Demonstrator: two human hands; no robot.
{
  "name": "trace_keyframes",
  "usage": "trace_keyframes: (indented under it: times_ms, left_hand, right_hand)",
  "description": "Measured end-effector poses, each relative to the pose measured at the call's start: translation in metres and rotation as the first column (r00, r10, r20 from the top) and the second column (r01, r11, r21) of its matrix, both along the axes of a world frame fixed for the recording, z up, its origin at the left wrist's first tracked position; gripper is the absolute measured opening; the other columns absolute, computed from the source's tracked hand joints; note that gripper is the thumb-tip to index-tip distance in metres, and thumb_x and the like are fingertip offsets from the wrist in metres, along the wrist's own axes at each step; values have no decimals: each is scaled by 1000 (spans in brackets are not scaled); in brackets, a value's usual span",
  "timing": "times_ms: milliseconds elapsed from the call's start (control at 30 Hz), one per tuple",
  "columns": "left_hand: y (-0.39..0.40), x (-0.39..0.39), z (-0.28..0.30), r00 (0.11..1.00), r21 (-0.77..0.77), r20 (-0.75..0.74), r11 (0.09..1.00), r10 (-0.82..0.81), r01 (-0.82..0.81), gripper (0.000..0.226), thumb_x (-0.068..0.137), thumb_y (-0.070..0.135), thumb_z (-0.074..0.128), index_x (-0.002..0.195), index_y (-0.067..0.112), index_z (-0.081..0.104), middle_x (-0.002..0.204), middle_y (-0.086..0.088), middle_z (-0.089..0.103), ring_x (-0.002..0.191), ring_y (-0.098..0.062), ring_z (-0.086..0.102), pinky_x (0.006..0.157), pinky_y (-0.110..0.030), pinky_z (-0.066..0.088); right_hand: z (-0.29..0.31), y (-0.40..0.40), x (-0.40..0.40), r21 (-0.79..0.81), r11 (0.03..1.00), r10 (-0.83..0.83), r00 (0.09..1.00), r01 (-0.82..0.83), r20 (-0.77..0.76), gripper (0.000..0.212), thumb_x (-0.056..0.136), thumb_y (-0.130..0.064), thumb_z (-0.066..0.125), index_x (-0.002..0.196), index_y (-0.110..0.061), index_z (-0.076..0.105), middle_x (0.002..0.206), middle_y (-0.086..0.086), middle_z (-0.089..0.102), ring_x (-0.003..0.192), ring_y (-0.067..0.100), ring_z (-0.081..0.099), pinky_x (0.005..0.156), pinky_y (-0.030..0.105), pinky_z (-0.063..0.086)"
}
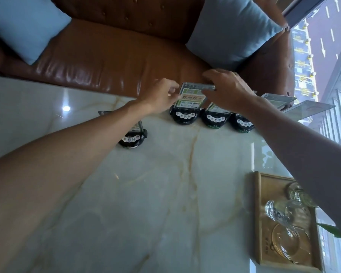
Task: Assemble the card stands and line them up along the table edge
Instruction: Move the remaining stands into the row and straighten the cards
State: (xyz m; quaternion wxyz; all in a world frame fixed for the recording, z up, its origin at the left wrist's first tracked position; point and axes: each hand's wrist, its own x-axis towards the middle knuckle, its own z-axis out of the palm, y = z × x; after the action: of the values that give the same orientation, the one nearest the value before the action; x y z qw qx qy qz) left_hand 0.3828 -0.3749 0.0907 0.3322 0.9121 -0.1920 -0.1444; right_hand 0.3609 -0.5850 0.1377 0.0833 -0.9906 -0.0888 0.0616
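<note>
Three black round-based card stands line the far edge of the marble table [165,194]. The leftmost of them [184,115] carries a green and white card [191,97] in a clear holder. My left hand [161,95] pinches that card's left edge, and my right hand [224,89] grips its top right edge. Two more stands [215,120] [242,123] sit to the right, partly hidden by my right arm. A fourth stand [133,137] sits apart to the left, closer to me, half hidden behind my left forearm.
A brown leather sofa [116,56] with two blue cushions [26,26] runs behind the table. Clear card holders [307,109] jut out at the far right. A wooden tray [260,213] with glassware [287,213] sits near right. A window is at the right.
</note>
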Motion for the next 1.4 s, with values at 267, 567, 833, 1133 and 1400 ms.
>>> trace_keyframes:
  times_ms: [267, 567, 833, 1133, 1400]
  left_hand:
    - [63, -9, 52, 1000, 120, 8, 993, 18, -19, 39, 92, 35, 67, 124, 14, 68, 121, -5, 71, 111, -18, 66, 90, -22, 44]
    - [154, -49, 40, 985, 141, -107, 983, 135, -119, 42, 79, 55, 73, 109, 25, 75, 102, 10, 74, 91, -7, 68, 85, -33, 55]
    - [165, -45, 23, 991, 125, 16, 983, 135, -136, 21, 85, 13, 75, 106, 16, 77, 97, -2, 76, 85, -13, 67, 75, -27, 48]
    - [124, -2, 11, 979, 6, 99, 984, 178, -180, 11, 87, 13, 71, 96, 15, 76, 84, -2, 74, 80, -18, 69, 69, -29, 52]
    - [96, 14, 6, 973, 10, 138, 982, 186, -190, 16, 88, 13, 70, 103, 16, 76, 95, -3, 76, 86, -18, 69, 80, -36, 56]
  right_hand:
    - [0, 70, -30, 272, 955, 70, 983, -115, 168, 25, 85, -32, 60, 98, -13, 69, 94, 7, 69, 87, 28, 64, 77, 42, 54]
    - [-30, 152, -57, 419, 899, 191, 974, -124, -120, 31, 92, -24, 65, 123, -24, 64, 108, 1, 73, 97, 21, 69, 82, 41, 57]
    - [-27, 157, -28, 251, 959, 168, 977, -132, -129, 22, 97, -22, 54, 111, -24, 70, 97, 3, 72, 83, 25, 67, 64, 32, 47]
    - [-10, 127, 16, 25, 994, 105, 994, -106, 31, 23, 94, -21, 50, 97, -20, 73, 74, 0, 61, 68, 24, 56, 70, 30, 39]
    - [-21, 104, 33, -48, 993, 109, 993, -107, 53, 22, 92, -18, 51, 99, -21, 71, 77, -3, 66, 83, 24, 62, 101, 43, 37]
